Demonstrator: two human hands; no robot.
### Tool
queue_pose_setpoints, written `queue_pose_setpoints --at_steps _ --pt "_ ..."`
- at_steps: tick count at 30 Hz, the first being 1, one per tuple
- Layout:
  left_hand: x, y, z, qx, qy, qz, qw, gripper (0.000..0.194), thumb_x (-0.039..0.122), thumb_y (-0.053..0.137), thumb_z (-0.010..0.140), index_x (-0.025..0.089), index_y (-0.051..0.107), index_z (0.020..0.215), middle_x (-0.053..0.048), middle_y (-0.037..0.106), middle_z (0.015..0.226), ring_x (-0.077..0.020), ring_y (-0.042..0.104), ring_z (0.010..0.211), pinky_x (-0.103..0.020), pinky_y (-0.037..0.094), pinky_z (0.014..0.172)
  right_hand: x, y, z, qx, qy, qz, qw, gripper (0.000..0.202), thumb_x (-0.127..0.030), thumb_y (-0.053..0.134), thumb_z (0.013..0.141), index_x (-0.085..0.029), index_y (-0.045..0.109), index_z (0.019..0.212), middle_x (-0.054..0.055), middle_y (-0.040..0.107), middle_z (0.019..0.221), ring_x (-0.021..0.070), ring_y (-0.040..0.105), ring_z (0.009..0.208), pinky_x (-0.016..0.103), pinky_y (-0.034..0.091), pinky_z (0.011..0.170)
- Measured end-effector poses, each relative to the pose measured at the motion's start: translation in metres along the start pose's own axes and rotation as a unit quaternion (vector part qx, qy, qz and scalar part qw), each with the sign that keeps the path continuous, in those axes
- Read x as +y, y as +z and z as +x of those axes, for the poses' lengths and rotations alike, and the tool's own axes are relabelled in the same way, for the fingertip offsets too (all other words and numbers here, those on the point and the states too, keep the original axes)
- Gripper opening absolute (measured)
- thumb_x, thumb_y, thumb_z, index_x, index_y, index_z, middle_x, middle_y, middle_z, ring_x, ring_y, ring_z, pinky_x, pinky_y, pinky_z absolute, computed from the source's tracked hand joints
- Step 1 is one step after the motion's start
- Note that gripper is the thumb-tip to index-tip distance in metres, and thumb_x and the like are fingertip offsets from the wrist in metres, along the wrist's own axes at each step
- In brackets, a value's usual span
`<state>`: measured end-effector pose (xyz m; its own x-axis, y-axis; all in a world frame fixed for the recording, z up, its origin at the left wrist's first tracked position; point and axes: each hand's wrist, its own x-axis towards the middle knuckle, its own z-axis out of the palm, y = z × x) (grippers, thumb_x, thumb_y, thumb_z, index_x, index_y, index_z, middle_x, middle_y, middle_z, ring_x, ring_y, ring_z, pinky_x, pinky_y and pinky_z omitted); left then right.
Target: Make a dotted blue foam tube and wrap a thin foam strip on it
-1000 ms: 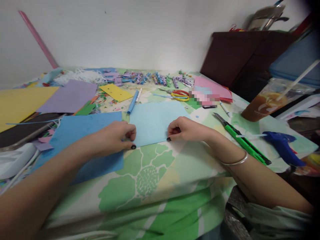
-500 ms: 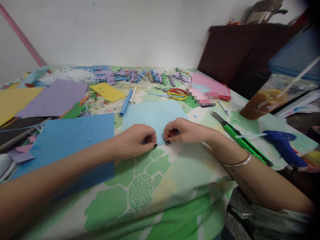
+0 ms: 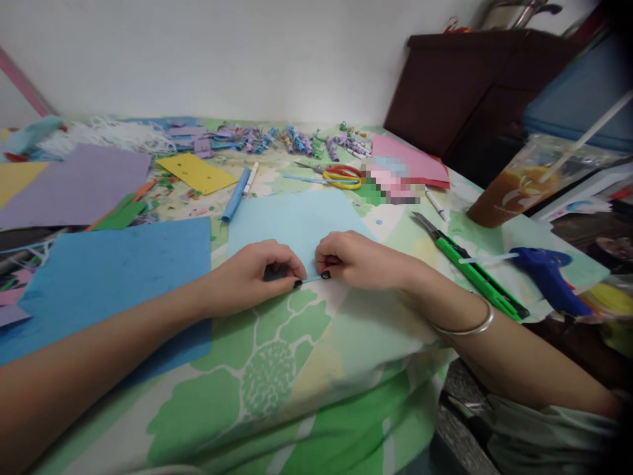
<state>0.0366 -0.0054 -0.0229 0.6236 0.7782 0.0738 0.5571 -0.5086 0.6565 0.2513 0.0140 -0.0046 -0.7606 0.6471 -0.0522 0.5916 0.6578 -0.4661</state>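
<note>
Rightward since a second ago, the left hand has come just beside the right hand, each grip narrowed at the near edge of a plain pale-blue sheet. It lies mid-counter, seemingly longest left to right; far right, a clear cup holds brown drink.

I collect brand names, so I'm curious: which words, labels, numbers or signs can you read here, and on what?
No text can be read.
Cup: pale logo with tiny marks below, too small and blurred to read.
Pixelated patch: nothing legible.
</note>
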Motion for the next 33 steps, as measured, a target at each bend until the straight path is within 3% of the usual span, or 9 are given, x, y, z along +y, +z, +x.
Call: queue_pose_setpoints --at_steps 5,10,15,28,33 --pt "0.002 0.0 0.001 -0.01 0.012 -0.001 1.0 0.021 0.031 0.052 0.083 0.02 0.069 0.09 -0.002 0.066 0.085 -0.0159 0.056 0.079 -0.027 0.044 0.072 -0.006 0.003 -0.005 0.032 -0.006 -0.085 0.996 0.017 -0.004 0.047 0.071 -0.015 0.059 0.075 0.006 0.061 0.078 0.0189 0.048 0.081 0.029 0.033 0.072" --pt "-0.003 -0.002 -0.001 -0.029 0.062 0.03 0.997 0.03 0.021 0.047 0.088 0.026 0.065 0.111 -0.001 0.061 0.089 -0.0138 0.053 0.079 -0.024 0.041 0.07 -0.004 0.0 -0.007 0.02 -0.021 -0.092 0.995 0.015 -0.008 0.048 0.077 -0.015 0.061 0.08 0.008 0.06 0.081 0.0202 0.047 0.083 0.031 0.032 0.074" --pt "-0.007 -0.003 -0.004 -0.045 0.12 0.072 0.989 0.038 0.017 0.041 0.091 0.031 0.067 0.115 -0.003 0.055 0.093 -0.0134 0.05 0.08 -0.024 0.04 0.071 0.0 -0.006 -0.012 0.012 0.0 -0.08 0.997 0.012 -0.009 0.05 0.078 -0.014 0.06 0.078 0.008 0.062 0.081 0.0202 0.047 0.083 0.031 0.033 0.073" --pt "-0.012 -0.001 -0.002 -0.057 0.159 0.134 0.976 0.046 0.013 0.034 0.093 0.034 0.061 0.124 -0.004 0.049 0.088 -0.016 0.047 0.08 -0.026 0.036 0.071 0.01 -0.011 -0.017 -0.004 0.032 -0.086 0.996 0.014 -0.007 0.046 0.078 -0.015 0.055 0.073 0.007 0.059 0.078 0.0182 0.046 0.08 0.029 0.03 0.067" --pt "-0.006 -0.003 0.0 -0.091 0.151 0.21 0.962 0.05 0.015 0.031 0.093 0.037 0.054 0.131 -0.004 0.047 0.083 -0.0177 0.044 0.074 -0.028 0.032 0.067 0.01 -0.012 -0.019 0.009 0.033 -0.088 0.996 0.011 -0.013 0.049 0.08 -0.015 0.056 0.071 0.005 0.059 0.074 0.0152 0.047 0.072 0.028 0.029 0.063"
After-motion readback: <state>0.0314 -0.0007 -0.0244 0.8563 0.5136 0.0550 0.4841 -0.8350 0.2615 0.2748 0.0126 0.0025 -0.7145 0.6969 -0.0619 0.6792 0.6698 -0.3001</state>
